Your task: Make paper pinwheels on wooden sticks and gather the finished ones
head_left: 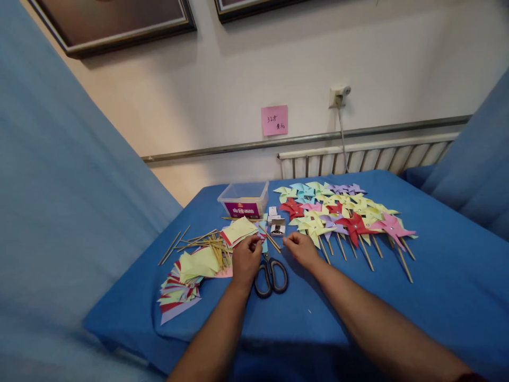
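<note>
Blue-covered table (437, 276) — landmark for all entries below.
Paper pinwheels (345, 215) on wooden sticks: large multicoloured spread over the table's far right half, sticks pointing toward the near edge.
Cut paper squares (186, 276): fanned stack on the table's left side, yellow uppermost.
Clear plastic box (244, 199) with purple label: at the table's far edge, left of the pinwheels.
Wooden sticks (202, 243): loose heap on the table's left, beyond the paper squares.
Scissors (271, 276), black-handled: flat at the table's middle, between both hands.
Left hand (245, 259): curled, fingertips pinched on something small by the scissors — item too small to identify.
Right hand (301, 248): loosely closed, fingertips together just right of the scissors; contents cannot be told.
Small open box (277, 228): just beyond the hands.
</note>
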Demonstrator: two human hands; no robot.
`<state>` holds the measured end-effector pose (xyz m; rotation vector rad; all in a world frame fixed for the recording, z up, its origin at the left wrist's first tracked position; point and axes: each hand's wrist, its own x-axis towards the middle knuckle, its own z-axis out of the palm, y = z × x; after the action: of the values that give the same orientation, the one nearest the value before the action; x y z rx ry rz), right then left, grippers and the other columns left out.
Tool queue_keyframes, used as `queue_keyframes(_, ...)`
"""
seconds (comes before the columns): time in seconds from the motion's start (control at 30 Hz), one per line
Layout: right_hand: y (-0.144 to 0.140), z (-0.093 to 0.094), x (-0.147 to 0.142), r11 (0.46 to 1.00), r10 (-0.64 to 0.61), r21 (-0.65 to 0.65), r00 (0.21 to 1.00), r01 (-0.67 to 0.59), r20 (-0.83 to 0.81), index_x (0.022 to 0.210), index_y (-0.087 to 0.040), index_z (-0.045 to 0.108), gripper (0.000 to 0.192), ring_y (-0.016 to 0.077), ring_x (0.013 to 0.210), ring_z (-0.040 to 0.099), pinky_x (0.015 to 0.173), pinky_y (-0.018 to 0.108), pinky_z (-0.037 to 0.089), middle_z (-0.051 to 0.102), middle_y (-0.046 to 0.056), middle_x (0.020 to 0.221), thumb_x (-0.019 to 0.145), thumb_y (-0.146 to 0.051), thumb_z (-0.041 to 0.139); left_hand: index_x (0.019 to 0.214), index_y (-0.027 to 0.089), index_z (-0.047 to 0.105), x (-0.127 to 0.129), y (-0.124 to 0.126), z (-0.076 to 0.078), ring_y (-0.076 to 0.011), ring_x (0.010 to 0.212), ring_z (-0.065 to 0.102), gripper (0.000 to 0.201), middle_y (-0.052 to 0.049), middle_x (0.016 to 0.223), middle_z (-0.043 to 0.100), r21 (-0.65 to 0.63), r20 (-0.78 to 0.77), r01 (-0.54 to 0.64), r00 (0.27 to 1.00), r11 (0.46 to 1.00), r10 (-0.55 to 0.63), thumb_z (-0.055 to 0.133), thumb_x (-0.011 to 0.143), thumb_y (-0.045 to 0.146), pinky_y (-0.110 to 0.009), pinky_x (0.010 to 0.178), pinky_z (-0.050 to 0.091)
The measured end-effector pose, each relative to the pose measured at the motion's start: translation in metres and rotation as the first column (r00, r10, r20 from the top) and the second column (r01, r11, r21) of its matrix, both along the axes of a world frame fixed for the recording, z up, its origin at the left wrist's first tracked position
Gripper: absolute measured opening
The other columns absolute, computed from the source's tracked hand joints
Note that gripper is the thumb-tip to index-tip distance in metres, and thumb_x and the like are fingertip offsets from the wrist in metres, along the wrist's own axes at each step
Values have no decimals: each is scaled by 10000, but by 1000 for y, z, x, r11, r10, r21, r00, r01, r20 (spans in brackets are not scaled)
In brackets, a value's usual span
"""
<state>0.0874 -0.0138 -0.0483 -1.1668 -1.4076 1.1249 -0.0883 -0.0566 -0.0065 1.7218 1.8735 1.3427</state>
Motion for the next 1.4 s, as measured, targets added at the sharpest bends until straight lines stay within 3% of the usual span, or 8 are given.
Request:
queue_keyframes(0.27,4,-1,4,997,21,-68,997,-27,-81,628,-202,535,332,112,442,412,444,245,304,472,-43,503,741,-513,568,831,204,698,20,9,32,-173,744,649,179,-26,819,726,-84,-228,77,969,993,-95,542,826,294,-277,701,452)
queue_keyframes(0.37,5,-2,5,997,28,-74,998,-33,-63,610,-204,516,328,111,442,418,452,243,307,462,-48,485,741,-500,566,873,216,696,2,13,47,-180,792,657,197,-28,873,731,-75,-304,9,952,997,-32,531,836,316,-275,717,449)
queue_keyframes(0.47,5,-3,3,996,47,-79,998,-50,-43,618,-202,522,305,113,450,441,464,241,321,474,-49,492,739,-479,565,974,213,700,-27,21,57,-230,877,662,255,-70,975,734,-151,-486,-110,874,982,24,551,821,352,-306,746,444)
queue_keyframes(0.57,4,-3,1,995,66,-72,998,-68,-25,632,-199,541,271,115,472,464,482,238,336,494,-49,509,731,-448,577,1082,188,680,-49,30,59,-276,936,657,376,-131,1088,710,-264,-576,-188,817,946,1,612,776,395,-317,742,439)
queue_keyframes(0.67,3,-3,0,995,83,-63,996,-84,-11,638,-196,554,248,113,482,470,490,234,339,502,-51,515,734,-424,575,957,190,701,-56,38,54,-273,834,661,378,-138,938,727,-332,-614,-190,787,924,-59,664,725,485,-296,670,415)
queue_keyframes(0.8,3,-3,0,994,95,-60,995,-94,13,651,-195,564,237,109,469,468,492,233,340,506,-53,512,748,-411,560,773,215,691,-57,41,49,-214,669,626,228,-71,689,692,-366,-566,-132,817,921,-108,660,733,437,-265,604,366)
queue_keyframes(1.17,1,1,1,990,130,-67,990,-126,59,638,-195,552,226,106,467,473,511,237,350,518,-52,509,757,-388,550,737,200,736,-74,41,45,-196,606,593,302,-69,702,710,-321,-386,-133,922,938,-2,538,800,419,-280,576,347)
queue_keyframes(1.4,1,-1,0,990,125,-72,991,-121,50,643,-195,565,212,113,460,484,490,239,338,522,-49,502,747,-380,567,719,183,690,-83,47,44,-200,625,608,181,-58,684,690,-171,-225,-295,941,940,255,571,725,319,-280,590,391)
